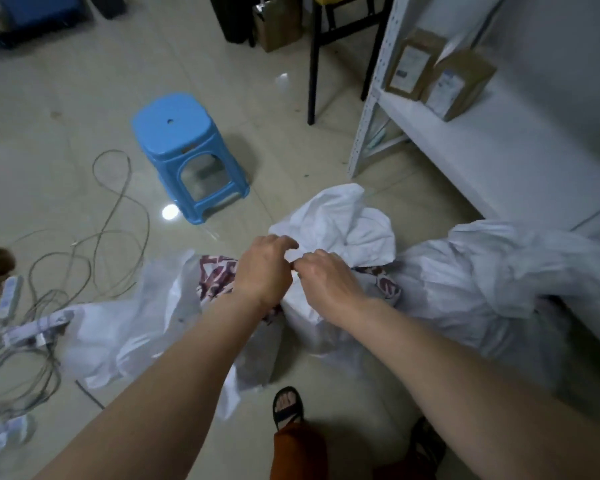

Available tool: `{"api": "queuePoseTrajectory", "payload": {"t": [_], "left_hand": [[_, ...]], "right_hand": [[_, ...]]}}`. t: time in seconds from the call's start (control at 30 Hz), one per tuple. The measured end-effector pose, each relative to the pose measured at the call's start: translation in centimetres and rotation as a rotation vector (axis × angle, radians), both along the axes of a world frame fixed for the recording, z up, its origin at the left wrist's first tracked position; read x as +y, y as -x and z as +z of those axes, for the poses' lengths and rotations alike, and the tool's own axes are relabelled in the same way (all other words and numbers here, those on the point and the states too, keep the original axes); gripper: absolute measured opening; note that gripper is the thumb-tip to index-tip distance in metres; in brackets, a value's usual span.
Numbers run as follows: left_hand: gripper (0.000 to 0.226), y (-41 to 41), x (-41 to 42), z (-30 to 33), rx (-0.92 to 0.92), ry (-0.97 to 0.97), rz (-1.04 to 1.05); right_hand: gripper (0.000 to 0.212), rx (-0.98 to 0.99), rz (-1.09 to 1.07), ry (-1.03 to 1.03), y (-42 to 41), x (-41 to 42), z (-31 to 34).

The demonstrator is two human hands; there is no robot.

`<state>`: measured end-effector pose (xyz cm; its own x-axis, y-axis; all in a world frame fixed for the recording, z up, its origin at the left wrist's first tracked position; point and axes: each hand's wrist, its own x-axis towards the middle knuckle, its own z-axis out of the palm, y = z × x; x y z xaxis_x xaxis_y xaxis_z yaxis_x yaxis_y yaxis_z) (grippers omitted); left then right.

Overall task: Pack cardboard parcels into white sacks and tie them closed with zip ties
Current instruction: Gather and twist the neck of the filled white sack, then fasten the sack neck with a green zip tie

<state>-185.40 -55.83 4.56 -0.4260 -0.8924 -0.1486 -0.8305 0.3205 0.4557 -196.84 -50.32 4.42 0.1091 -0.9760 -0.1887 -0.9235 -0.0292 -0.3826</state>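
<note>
Head view: left hand (264, 268) and right hand (324, 278) meet, fingers curled, pinching the gathered neck of a white sack (333, 223) standing on the glossy tiled floor (66, 109). Maroon print on the sack beneath them is unreadable. Beyond the left hand stands a blue stool (187, 154); beyond the right, labelled cardboard parcels (440, 81) sit on a white shelf (492, 150), labels too blurred to read.

Glossy pale tiled floor (66, 98), blue plastic stool (187, 150), white metal shelving (482, 147).
</note>
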Motion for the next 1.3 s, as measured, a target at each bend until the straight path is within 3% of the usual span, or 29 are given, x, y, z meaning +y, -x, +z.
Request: {"api": "queuePoseTrajectory", "payload": {"t": [0.1, 0.5, 0.93, 1.13, 1.3], "left_hand": [[0.043, 6.0, 2.8, -0.3, -0.022, -0.065, -0.119], [0.045, 31.7, 17.0, -2.1, -0.068, -0.131, -0.378], [0.043, 39.8, 19.7, -9.8, -0.104, -0.183, -0.651], [0.041, 42.4, 20.5, -19.4, -0.132, -0.100, -0.596], [0.046, 44.3, 23.1, -28.1, 0.007, 0.068, -0.682]], "right_hand": [[0.042, 0.003, -0.109, -0.005, 7.1, 4.0, 0.2], [0.035, 0.011, -0.474, -0.013, 32.6, 22.5, -1.7], [0.021, 0.011, -0.797, 0.032, 38.3, 28.3, -8.4], [0.023, 0.029, -0.777, 0.090, 40.7, 28.9, -16.8], [0.017, 0.040, -0.778, 0.235, 43.8, 28.8, -25.6]]}}
